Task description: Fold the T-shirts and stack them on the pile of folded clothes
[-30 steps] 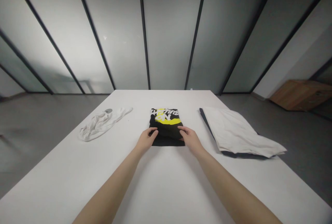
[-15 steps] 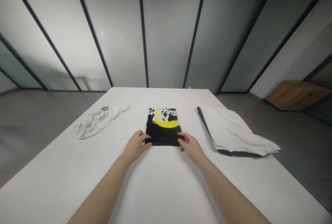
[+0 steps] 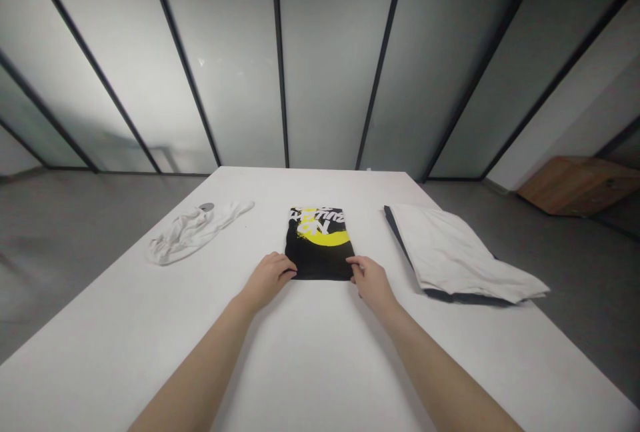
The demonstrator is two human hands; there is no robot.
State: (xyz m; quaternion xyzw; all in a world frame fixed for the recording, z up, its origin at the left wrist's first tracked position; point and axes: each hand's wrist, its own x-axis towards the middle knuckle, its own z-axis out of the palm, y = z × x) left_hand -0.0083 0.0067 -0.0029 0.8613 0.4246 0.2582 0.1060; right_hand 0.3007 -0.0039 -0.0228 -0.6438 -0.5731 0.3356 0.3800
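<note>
A folded black T-shirt with white lettering and a yellow curved print lies flat on the white table, in the middle of the head view. At its near left corner is my left hand, the fingers drawn together and closed on the cloth edge. My right hand pinches the near right corner between thumb and fingers. The fingertips of both hands are partly hidden at the edges of the shirt.
To the left lies a crumpled white cloth with a small grey round thing by its far edge. A stack of folded white and dark fabric rests at the right, one end reaching the table edge. A wooden cabinet stands beyond on the floor.
My fingers, spread at the T-shirt's near corners before, have closed on them. The view has shifted slightly; the shirt looks otherwise the same.
</note>
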